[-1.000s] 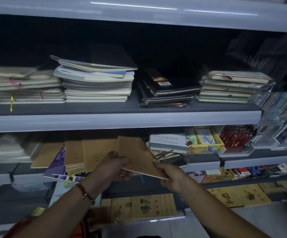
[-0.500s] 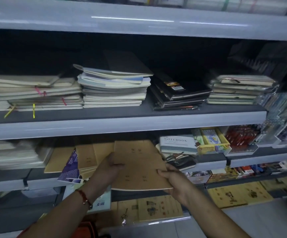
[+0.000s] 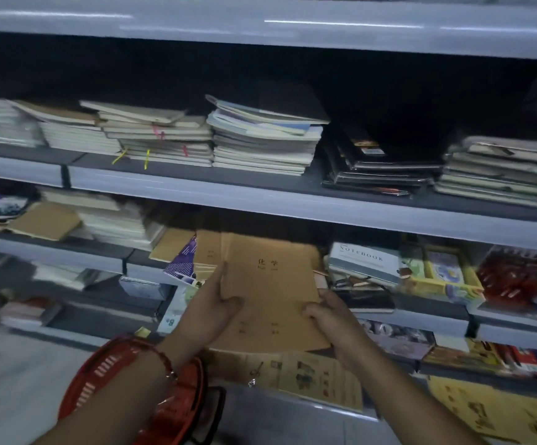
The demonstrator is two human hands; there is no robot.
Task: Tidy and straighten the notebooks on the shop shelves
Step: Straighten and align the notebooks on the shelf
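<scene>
We grip the brown notebooks (image 3: 270, 293) with both hands, left (image 3: 215, 308) and right (image 3: 331, 313), just left of the grey notebook (image 3: 365, 261). Pushed in crooked, they could knock the purple book (image 3: 183, 261) off the shelf (image 3: 151, 269).

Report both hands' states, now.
Left hand: grips the brown notebook by its left edge, thumb on the cover.
Right hand: grips the same notebook at its lower right edge.
</scene>
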